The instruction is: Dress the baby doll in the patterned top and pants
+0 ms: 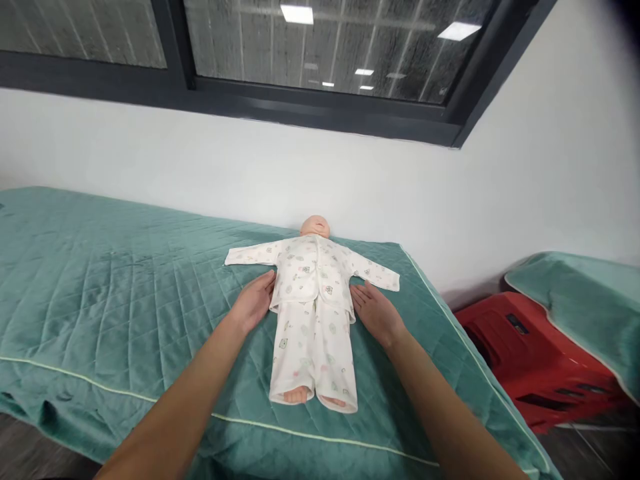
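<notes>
A baby doll (315, 227) lies on its back on the green quilted cover, its head toward the wall. It wears a white printed jacket (300, 273) with both sleeves spread wide and matching white trousers (295, 347); its feet show at the trouser hems. My left hand (255, 299) rests beside the jacket's left side, fingers stretched out along its edge. On the other side my right hand (376, 312) lies palm up, fingertips at the jacket's right edge below the sleeve. Neither hand grips anything, and some fingertips are partly hidden by the cloth.
The green quilted cover (150, 300) with pale piping drapes over the bed's front edge. Behind it stand a white wall (225, 160) and a dark-framed window (320, 110). To the right, a red plastic stool (540, 360) sits partly under another green cloth (580, 293).
</notes>
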The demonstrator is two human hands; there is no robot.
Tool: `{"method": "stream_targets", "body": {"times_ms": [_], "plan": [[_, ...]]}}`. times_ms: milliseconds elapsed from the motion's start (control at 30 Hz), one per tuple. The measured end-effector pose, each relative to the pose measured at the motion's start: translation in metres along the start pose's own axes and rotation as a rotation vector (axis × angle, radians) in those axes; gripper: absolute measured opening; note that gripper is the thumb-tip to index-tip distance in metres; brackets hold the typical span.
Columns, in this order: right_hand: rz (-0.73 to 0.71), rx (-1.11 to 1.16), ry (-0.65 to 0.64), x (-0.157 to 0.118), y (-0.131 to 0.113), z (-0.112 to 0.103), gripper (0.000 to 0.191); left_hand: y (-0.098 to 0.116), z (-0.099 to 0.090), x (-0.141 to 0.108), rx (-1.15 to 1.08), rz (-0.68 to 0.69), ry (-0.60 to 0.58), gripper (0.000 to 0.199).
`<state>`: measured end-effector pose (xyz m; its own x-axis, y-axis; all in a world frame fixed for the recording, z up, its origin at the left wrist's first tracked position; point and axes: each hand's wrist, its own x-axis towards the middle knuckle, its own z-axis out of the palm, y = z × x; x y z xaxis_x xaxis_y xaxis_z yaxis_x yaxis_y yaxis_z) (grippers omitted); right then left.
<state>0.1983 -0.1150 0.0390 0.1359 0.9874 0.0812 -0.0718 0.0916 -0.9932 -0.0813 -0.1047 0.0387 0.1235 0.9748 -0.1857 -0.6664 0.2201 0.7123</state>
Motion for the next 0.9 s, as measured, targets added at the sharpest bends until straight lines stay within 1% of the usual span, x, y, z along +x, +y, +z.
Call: {"method": "stream_targets", "body": {"times_ms": [67,133,200,267,367,500,600,667,767,900], "plan": [[0.102,0.033,-0.036,0.025,0.0,0.01,0.028,-0.001,0.008,0.018,-0.04,-0.081,-0.077,0.027],[0.222,0.124,-0.103,0.04,-0.001,0.02,0.027,-0.003,0.014,0.031,-0.077,-0.126,-0.113,0.034],[0.328,0.241,-0.156,0.047,0.0,0.028,0.028,-0.005,0.017,0.041,-0.092,-0.162,-0.104,0.039],[0.395,0.351,-0.142,0.052,0.0,0.033,0.029,-0.004,0.02,0.048,-0.088,-0.192,-0.072,0.042],[0.375,0.393,-0.072,0.062,-0.003,0.035,0.033,0.001,0.027,0.061,-0.081,-0.197,-0.06,0.043],[0.355,0.398,-0.055,0.081,-0.009,0.035,0.035,0.008,0.038,0.08,-0.074,-0.146,-0.09,0.041],[0.353,0.42,-0.029,0.092,-0.006,0.035,0.036,0.007,0.039,0.09,-0.062,-0.171,-0.079,0.042],[0.339,0.414,-0.019,0.095,0.0,0.034,0.035,0.003,0.036,0.093,-0.063,-0.192,-0.058,0.043],[0.327,0.441,-0.043,0.095,0.007,0.032,0.035,-0.002,0.032,0.091,-0.063,-0.178,-0.032,0.045],[0.296,0.517,-0.049,0.096,0.007,0.033,0.038,-0.002,0.031,0.086,-0.042,-0.151,0.068,0.052]]}}
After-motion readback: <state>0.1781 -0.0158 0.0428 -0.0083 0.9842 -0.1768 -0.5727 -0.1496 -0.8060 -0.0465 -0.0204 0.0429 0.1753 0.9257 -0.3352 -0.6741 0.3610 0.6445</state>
